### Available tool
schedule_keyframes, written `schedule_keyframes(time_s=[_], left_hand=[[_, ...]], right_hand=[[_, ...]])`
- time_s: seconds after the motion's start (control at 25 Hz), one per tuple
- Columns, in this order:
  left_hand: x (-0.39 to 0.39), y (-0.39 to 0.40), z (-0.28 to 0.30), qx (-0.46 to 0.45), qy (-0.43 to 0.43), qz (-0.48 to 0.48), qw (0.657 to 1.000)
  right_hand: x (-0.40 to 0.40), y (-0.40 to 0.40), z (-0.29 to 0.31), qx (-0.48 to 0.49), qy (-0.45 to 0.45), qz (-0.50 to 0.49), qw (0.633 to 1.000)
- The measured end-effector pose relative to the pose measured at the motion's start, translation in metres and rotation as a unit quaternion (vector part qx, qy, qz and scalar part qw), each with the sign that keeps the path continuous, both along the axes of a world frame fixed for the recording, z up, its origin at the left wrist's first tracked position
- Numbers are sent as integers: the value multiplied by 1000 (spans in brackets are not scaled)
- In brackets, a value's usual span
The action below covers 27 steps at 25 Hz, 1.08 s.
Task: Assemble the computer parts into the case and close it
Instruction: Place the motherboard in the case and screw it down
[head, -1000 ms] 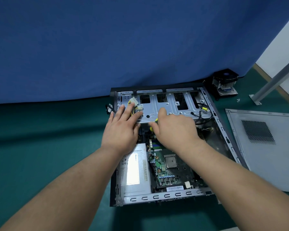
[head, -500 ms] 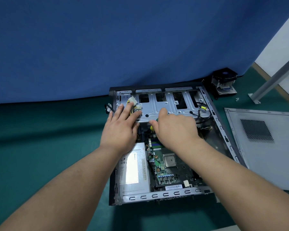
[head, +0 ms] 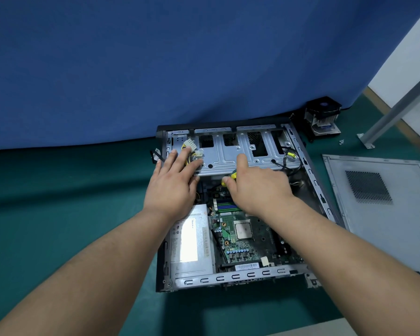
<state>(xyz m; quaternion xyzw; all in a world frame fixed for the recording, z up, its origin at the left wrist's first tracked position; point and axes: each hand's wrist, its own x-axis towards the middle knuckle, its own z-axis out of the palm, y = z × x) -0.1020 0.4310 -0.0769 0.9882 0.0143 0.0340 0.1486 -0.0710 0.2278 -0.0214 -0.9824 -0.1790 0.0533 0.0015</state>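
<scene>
An open computer case point(head: 228, 278) is seen lying on its side on a green table surface point(head: 58, 202), its far end close to a blue backdrop point(head: 180, 57). Inside it, a silver power supply point(head: 192, 243) is set at the left, just beside a green motherboard point(head: 243, 241) with a bare CPU point(head: 243, 229) at its middle. Across the far end a metal drive cage point(head: 230, 151) is seated.

The left hand point(head: 172, 187) is laid flat with straight, spread fingers on the cage's left part, over a bundle of yellow and black cables with white connectors point(head: 190, 147). The right hand point(head: 257, 187) is rested on the cage's near edge, index finger extended onto the metal; a yellow object point(head: 233, 175) is pinched at the thumb, though what it is cannot be told.

The removed side panel point(head: 378, 209) is laid flat to the right, apart from the case. A CPU cooler point(head: 321, 118) is stood beyond the case's far right corner, near a grey metal post point(head: 398, 110).
</scene>
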Motion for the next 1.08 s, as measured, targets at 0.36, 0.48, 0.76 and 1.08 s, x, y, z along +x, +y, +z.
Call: schedule_keyframes(time_s=[0.36,0.48,0.76,1.08], left_hand=[[-2,2,-3,10,-11,-1,1000],[-5,-3,4,27,-11,-4,1000],[-24,-36,28,34,7,-249,968],[-12,-94,54,39,-96,-241,965]], right_hand=[[-13,-24,2,192,63,-80,976],[-31,-54,14,280,107,-136,944],[-64,-114,45,503,206,-289,788],[-40,-153,49,227,331,-117,908]])
